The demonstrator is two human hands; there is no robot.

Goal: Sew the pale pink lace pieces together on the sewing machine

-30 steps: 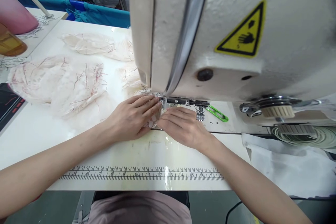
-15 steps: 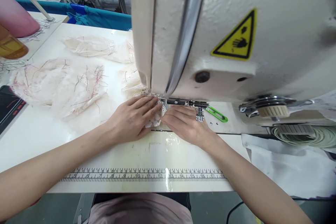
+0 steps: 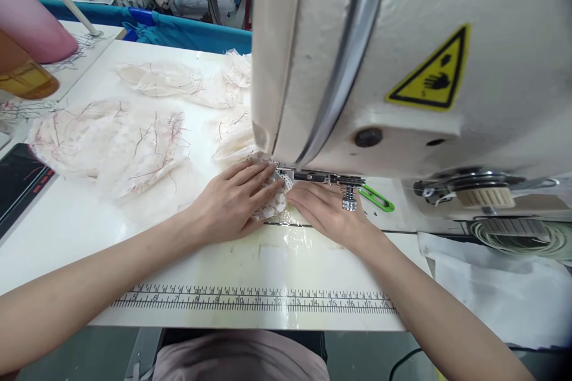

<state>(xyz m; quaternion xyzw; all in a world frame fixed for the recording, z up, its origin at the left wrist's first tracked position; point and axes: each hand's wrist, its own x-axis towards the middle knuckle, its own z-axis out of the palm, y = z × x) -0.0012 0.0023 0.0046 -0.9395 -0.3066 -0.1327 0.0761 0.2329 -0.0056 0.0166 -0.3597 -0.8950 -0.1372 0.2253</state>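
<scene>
My left hand (image 3: 233,199) lies flat on a piece of white lace (image 3: 271,207), pressing it to the sewing machine's bed, fingers stretched toward the presser foot area. The lace runs back under the machine head (image 3: 357,65) and joins pale, gathered fabric (image 3: 235,137) behind it. On the other side of the lace, my right hand (image 3: 328,211) rests low with its fingers extended and close together. Its fingertips are beside the lace edge, partly behind the metal thread tensioner (image 3: 349,197). The needle itself is hidden by the machine head and my fingers.
Sheer cream pieces with loose red threads (image 3: 107,143) lie on the left, near a black device (image 3: 20,181). A green thread snipper (image 3: 376,197) lies right of my right hand. A ruler strip (image 3: 259,300) lines the front edge. White cloth (image 3: 482,292) lies at right.
The camera view has shifted, so the machine and table sit farther right in the picture. Both hands keep nearly the same pose, with slightly more lace showing between them.
</scene>
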